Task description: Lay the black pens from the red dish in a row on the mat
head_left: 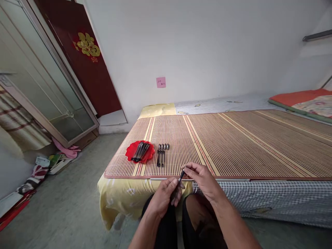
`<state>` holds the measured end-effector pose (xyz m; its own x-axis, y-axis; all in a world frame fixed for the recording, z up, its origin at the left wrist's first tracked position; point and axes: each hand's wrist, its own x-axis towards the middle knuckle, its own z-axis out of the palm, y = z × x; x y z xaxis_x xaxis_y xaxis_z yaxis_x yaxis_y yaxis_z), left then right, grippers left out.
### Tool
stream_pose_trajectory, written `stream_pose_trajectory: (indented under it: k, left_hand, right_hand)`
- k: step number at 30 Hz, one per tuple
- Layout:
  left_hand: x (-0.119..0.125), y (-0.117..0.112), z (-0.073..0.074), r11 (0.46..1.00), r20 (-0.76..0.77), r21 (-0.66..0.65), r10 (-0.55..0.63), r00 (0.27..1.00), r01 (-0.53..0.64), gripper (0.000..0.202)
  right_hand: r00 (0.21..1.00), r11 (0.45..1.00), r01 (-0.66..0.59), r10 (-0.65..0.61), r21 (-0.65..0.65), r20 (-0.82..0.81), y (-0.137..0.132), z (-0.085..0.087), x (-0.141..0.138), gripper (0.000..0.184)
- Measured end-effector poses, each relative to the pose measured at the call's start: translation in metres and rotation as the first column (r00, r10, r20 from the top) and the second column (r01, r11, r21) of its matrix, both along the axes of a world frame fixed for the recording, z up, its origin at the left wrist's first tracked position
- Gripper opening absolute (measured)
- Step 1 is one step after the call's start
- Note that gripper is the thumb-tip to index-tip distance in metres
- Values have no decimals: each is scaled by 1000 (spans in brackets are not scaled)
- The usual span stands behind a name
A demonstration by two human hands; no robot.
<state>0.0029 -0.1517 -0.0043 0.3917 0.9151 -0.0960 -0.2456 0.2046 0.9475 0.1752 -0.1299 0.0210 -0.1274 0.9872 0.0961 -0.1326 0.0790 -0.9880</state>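
Just past the bed's front edge, above my knees, my left hand [166, 194] is closed around the lower part of a slim dark pen [182, 175]. The fingers of my right hand [200, 175] pinch at its upper end, where a small pale tip shows. Ahead and to the left, a red scalloped plate [128, 154] holds several dark pens [140, 151] lying side by side. Right of the plate, short dark pen caps [163, 147] stand in a row on the mat, with slim dark pen pieces [160, 159] laid below them.
A striped bamboo mat [233, 145] covers the bed, over a yellow and checked sheet [124, 193]. Folded orange bedding [298, 98] lies at the far right. A pink note [161, 82] is on the wall. Left are a glass-panelled door [52, 69] and floor clutter [38, 173].
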Motion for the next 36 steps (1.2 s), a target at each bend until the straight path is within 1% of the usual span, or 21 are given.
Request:
stream_pose_trajectory:
  k: [2,5,7,13,15,18,22,26,28,30,33,34,35,36]
  left_hand:
    - [-2,-3,0,1000,22,-27,4,1000,-3,47]
    - [-6,-7,1,996,11,18,85,996,-85,45]
    - [-8,-8,1,993,2,40,110,994,-110,45]
    - [-7,-17,5,999,68,-52,19,997,-16,48]
    - [-4,-19,5,999,88,-42,19,996,-15,44]
    - [-2,-20,4,999,79,-10,38,996,-37,44]
    - [-4,-19,6,1000,37,-2,10,999,-10,38]
    - [-6,-20,12,1000,-4,4,-7,1000,7,39]
    - [-7,-21,14,1000,-35,4,-18,999,18,40]
    - [-12,-21,12,999,-94,13,-44,995,46,41]
    - [-25,-19,4,996,-200,26,-83,976,90,44]
    - [-29,-18,1,996,-220,29,-70,973,79,44]
    - [-31,-16,-1,999,-222,32,-34,975,42,45]
    - [-32,-15,-2,999,-202,36,26,979,-20,45]
  right_hand:
    - [999,999,-31,31,-6,-27,-4,1,-2,33]
    - [996,997,-72,71,-16,-59,-7,1,-8,31]
    - [993,995,-97,96,-16,-64,-7,1,-10,30]
    - [983,988,-155,154,1,-100,-9,1,-8,28]
    - [987,990,-144,144,11,-75,-10,-1,-6,28]
    - [994,993,-110,111,38,-26,-11,-4,-6,26]
    - [997,996,-62,65,67,-52,-11,-4,-8,25]
    - [998,996,-30,34,79,-45,-9,-1,-9,25]
    - [998,995,42,-38,94,-44,-6,1,-5,26]
    - [983,979,173,-164,113,-80,1,3,7,27]
    - [911,915,382,-349,127,-220,12,10,33,27]
    - [880,893,432,-388,124,-274,15,13,42,28]
    - [854,878,465,-410,118,-319,16,16,48,28]
    - [838,870,480,-418,109,-352,17,19,52,30]
